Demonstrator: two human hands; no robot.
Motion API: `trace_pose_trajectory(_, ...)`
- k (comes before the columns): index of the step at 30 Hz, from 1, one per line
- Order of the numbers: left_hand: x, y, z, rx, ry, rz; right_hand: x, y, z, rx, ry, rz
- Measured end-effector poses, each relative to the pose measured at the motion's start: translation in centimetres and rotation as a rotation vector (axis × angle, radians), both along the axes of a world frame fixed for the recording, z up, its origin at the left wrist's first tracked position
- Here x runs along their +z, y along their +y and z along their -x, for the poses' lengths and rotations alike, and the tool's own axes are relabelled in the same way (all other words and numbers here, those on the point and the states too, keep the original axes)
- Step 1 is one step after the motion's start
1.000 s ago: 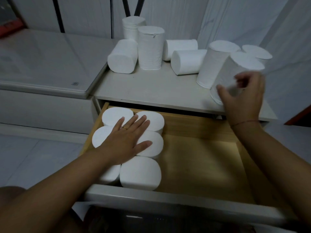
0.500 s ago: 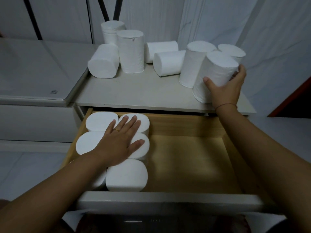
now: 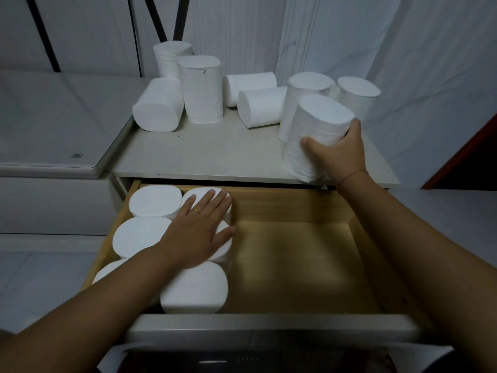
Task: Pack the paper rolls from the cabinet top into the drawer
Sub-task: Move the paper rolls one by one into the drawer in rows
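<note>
Six paper rolls (image 3: 153, 200) stand in the drawer (image 3: 295, 265), two mostly hidden under the flat left hand (image 3: 199, 232), while the right hand (image 3: 338, 154) grips a tilted roll (image 3: 314, 125) at the counter (image 3: 201, 154) edge.

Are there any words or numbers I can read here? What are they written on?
Small dark stamp on the glossy grey slab left of the cabinet: too small to read.
Faint pale marks on the dark object at the bottom edge: too blurred to read.
White paper rolls and wooden drawer: no writing visible.
</note>
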State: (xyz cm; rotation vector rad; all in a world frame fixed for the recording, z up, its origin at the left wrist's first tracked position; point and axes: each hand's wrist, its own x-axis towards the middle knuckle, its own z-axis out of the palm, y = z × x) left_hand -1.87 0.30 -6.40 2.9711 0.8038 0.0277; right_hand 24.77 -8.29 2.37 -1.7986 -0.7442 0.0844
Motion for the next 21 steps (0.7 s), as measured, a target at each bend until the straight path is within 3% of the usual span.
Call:
trace_pose_trajectory(11,0.1,0.0,-0.1,0.001,0.019,-0.003,-0.7,-4.9,5.8,0.382,0.119,0.012)
trace_pose_trajectory(21,0.0,0.0,0.1,0.001,-0.001,0.022,-6.9,-5.8,5.7,0.615,0.017,0.300)
